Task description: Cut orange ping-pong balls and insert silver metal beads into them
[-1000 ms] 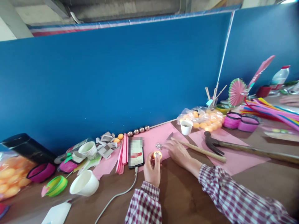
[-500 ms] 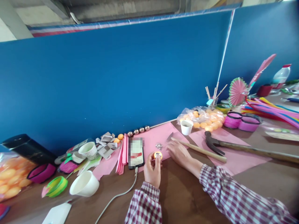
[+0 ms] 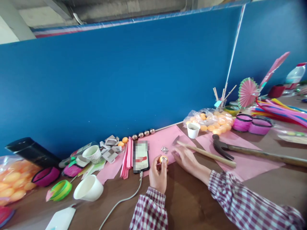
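Between the thumb and fingers of my left hand [image 3: 158, 177] is an orange ping-pong ball [image 3: 162, 157], with something shiny on its upper side that the thumb partly covers. Just beyond it, a small pile of silver pieces [image 3: 164, 149] lies on a pink paper sheet [image 3: 155, 140]. My right hand [image 3: 188, 158] rests low at the paper's edge, fingers stretched toward the pile, holding nothing that I can see. A tool with a light wooden handle [image 3: 207, 154] lies right behind that hand, its thin metal head [image 3: 175, 140] near the fingertips.
A phone [image 3: 141, 156] with a white cable [image 3: 122, 199] lies left of my left hand. To the right lies a claw hammer [image 3: 222, 147]. A white cup [image 3: 193, 130] stands before bagged orange balls [image 3: 219, 123]. A white bowl [image 3: 88, 188] and paper scraps [image 3: 111, 148] sit leftward.
The whole view has shifted slightly, so things appear a little further right. The fingers of my right hand have spread a bit. My left hand keeps its hold on the ball.
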The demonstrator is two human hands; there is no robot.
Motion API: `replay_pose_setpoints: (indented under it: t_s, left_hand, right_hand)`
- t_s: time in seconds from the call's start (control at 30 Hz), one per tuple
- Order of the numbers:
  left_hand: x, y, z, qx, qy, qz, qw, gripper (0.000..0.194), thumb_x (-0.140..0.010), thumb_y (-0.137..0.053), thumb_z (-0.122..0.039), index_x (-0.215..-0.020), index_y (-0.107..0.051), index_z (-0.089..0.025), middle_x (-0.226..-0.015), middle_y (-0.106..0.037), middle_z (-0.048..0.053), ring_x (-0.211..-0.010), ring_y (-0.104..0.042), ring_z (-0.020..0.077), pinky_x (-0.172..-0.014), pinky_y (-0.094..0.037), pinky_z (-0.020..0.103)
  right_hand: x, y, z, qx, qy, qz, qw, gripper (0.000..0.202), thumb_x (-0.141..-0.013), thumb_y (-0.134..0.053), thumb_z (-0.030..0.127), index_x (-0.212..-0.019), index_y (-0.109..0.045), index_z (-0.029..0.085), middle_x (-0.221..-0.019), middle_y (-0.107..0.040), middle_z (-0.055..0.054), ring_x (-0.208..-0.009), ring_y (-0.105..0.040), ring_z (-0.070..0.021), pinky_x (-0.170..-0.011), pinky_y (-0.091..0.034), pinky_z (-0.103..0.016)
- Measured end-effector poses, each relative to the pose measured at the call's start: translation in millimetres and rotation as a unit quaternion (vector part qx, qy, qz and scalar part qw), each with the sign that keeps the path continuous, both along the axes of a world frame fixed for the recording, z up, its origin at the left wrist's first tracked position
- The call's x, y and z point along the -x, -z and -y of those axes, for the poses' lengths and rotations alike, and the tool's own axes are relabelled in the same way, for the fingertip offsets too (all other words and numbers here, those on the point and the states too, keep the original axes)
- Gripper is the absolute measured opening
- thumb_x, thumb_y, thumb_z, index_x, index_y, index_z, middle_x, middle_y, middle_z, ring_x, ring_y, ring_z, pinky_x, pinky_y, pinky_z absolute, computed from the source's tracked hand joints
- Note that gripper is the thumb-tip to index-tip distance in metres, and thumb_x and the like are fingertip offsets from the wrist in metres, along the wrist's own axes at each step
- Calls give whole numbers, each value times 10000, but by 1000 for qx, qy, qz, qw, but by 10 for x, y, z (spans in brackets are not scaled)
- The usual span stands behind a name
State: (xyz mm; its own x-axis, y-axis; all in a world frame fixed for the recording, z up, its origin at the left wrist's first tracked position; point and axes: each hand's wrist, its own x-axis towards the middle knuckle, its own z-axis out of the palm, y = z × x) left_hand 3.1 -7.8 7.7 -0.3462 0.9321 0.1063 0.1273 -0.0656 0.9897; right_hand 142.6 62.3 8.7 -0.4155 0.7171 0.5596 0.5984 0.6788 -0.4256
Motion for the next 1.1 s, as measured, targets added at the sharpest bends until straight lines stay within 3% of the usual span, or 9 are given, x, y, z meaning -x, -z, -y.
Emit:
replay_pose_setpoints:
  t_s: [0.17, 0.43, 0.7, 0.87, 1.1]
  left_hand:
    - [9, 17, -5, -17, 6, -24, 1000, 527, -738, -520, -432, -1170, -451, -139, -872, -611, 90, -607, -567, 122, -563, -506, 255]
    - [28, 75, -8, -14, 3, -65, 998, 504, -724, -552, -391, -1149, -484, -130, -936, -585, 109, -587, -532, 99, -563, -488, 241]
    - [38, 92, -37, -19, 6, -50, 999, 496, -703, -582, -295, -1163, -467, -148, -1024, -547, 113, -655, -553, 110, -611, -503, 253]
    - [41, 135, -43, -13, 5, -45, 999, 491, -702, -567, -228, -1173, -455, -143, -1011, -552, 111, -659, -554, 111, -612, -500, 252]
    - [40, 120, -37, -7, 5, -34, 999, 495, -692, -580, -259, -1160, -471, -141, -899, -580, 87, -637, -548, 109, -595, -489, 239]
  right_hand:
    - [-3, -31, 8, 20, 22, -28, 999, 148, -772, -440, 167, -808, -583, 183, -793, -630, -44, -746, -555, -168, -694, -416, -285]
    - [16, -29, 36, 57, -7, -107, 993, 139, -776, -461, 179, -837, -585, 186, -821, -623, -51, -741, -571, -162, -679, -444, -277]
    - [2, -3, 8, 88, -12, -93, 992, 138, -804, -438, 214, -771, -569, 186, -778, -607, -44, -700, -561, -155, -646, -437, -269]
    - [1, 31, -1, 79, -18, -92, 992, 135, -813, -433, 234, -767, -549, 184, -749, -596, -33, -667, -549, -141, -617, -428, -254]
    - [7, 52, -5, 78, -32, -116, 990, 112, -798, -448, 199, -805, -558, 185, -784, -622, -33, -676, -567, -135, -614, -441, -244]
